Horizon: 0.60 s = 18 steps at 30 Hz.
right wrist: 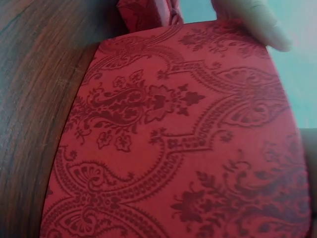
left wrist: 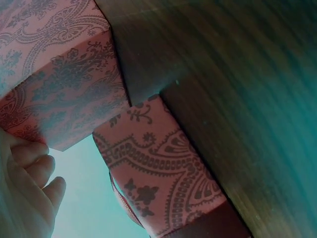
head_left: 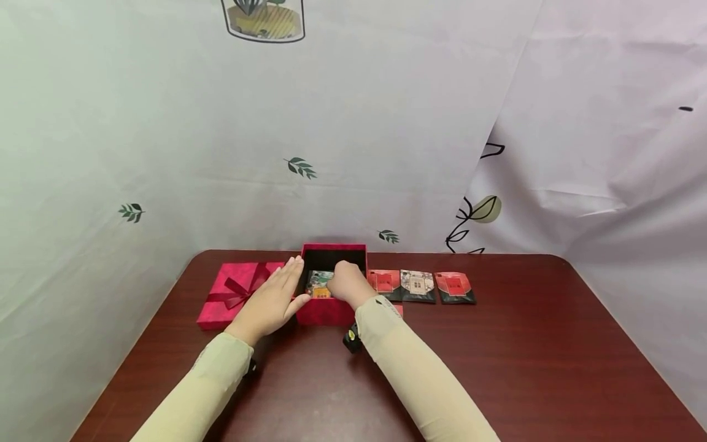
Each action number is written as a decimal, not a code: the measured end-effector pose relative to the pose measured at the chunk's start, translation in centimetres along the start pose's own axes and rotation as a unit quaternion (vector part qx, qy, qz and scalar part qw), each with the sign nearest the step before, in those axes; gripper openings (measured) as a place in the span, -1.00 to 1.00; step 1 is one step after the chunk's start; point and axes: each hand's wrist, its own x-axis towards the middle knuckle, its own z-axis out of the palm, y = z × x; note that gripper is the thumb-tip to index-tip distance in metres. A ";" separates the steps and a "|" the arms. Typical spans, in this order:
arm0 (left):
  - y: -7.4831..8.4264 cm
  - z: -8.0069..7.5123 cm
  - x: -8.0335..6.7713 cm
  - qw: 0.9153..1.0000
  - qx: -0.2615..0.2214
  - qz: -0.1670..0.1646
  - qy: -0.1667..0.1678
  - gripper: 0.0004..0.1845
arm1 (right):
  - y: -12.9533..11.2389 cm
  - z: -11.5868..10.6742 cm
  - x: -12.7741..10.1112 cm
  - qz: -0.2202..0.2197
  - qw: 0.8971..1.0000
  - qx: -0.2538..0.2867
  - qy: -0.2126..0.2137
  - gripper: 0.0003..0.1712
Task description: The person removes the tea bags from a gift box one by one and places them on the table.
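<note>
A red patterned gift box (head_left: 326, 313) stands lidless near the table's back edge, its inside black. My left hand (head_left: 270, 301) lies along the box's left side with straight fingers, the thumb at the front left corner. In the left wrist view, the fingers of that hand (left wrist: 29, 183) touch the box wall (left wrist: 64, 99). My right hand (head_left: 350, 283) reaches down into the box, and its fingertips are hidden. Beside it inside the box shows a colourful flat packet (head_left: 320, 283). Whether the right hand pinches a packet cannot be seen.
The red box lid (head_left: 232, 291) with its ribbon bow lies left of the box. To the right, a red packet (head_left: 385, 282), a pale floral packet (head_left: 418, 285) and another red packet (head_left: 455, 287) lie in a row. A patterned cloth (head_left: 386, 123) hangs behind the table (head_left: 525, 344).
</note>
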 end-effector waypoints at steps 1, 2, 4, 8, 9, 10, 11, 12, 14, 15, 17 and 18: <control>0.0 0.0 0.0 1.000 0.001 0.002 0.000 -0.18 | 0.0 0.1 0.1 0.007 1.000 -0.002 0.002 -0.69; 0.0 0.0 0.1 1.000 0.000 0.003 0.000 -0.19 | 0.0 0.2 0.3 0.014 1.000 -0.004 0.004 -0.67; 0.0 0.1 0.1 1.000 -0.001 0.002 0.001 -0.19 | 0.0 0.4 0.5 0.025 1.000 -0.014 0.005 -0.68; 0.0 0.2 0.0 1.000 0.000 -0.002 0.002 -0.18 | 0.0 0.5 0.7 0.046 0.999 -0.021 -0.010 -0.67; 0.0 0.2 0.0 1.000 0.001 -0.003 0.002 -0.18 | 0.0 0.5 0.8 0.051 0.998 -0.019 -0.015 -0.66; -0.1 0.2 0.1 1.000 0.001 -0.003 0.002 -0.18 | 0.0 0.4 0.9 0.056 0.998 -0.016 -0.022 -0.65; -0.1 0.2 0.1 1.000 0.001 -0.004 0.001 -0.17 | 0.0 0.4 0.9 0.059 0.998 -0.014 -0.028 -0.64; -0.1 0.2 0.1 1.000 0.001 -0.005 0.001 -0.17 | 0.0 0.4 1.0 0.061 0.998 -0.013 -0.032 -0.63; 0.0 0.2 0.1 1.000 0.000 -0.005 0.000 -0.17 | 0.0 0.3 1.0 0.061 0.997 -0.015 -0.037 -0.61; 0.0 0.2 0.1 1.000 -0.001 -0.006 0.000 -0.17 | 0.0 0.3 1.0 0.060 0.997 -0.016 -0.038 -0.62; 0.1 0.2 0.1 1.000 -0.003 -0.006 0.001 -0.18 | 0.1 0.2 1.0 0.057 0.997 -0.019 -0.038 -0.63; 0.1 0.2 0.0 1.000 -0.004 -0.006 0.002 -0.18 | 0.1 0.2 1.0 0.056 0.998 -0.018 -0.037 -0.64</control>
